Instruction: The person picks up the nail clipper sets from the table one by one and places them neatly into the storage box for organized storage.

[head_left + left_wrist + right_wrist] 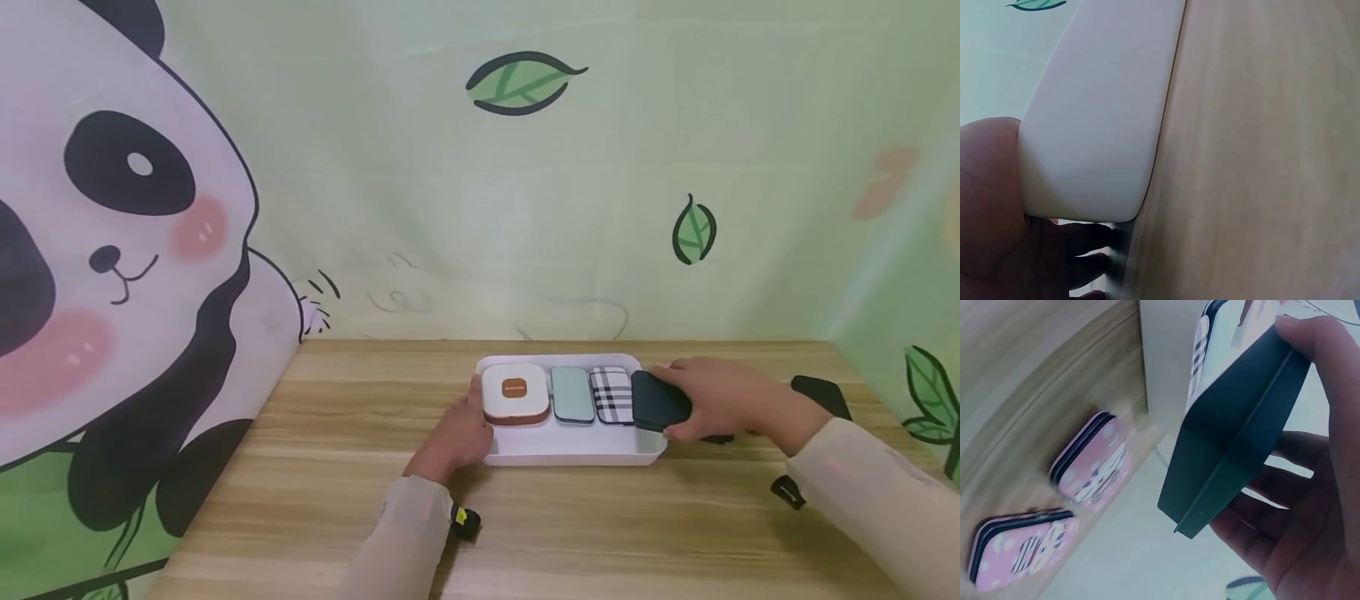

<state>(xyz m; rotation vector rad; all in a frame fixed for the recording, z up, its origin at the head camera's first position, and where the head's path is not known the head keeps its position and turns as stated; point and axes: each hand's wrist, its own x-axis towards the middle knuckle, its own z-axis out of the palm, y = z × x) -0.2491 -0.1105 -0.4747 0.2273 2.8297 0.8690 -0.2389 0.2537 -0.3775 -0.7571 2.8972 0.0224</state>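
Tray (566, 442) has its right end under the dark case (657, 402), which the right hand (716, 398) pinches just beside the plaid case (612, 393); left hand (456, 433) grips the opposite end.

the tray (562, 443) looks like smooth plastic, the dark case (656, 402) matt, the table (345, 408) smooth grained wood
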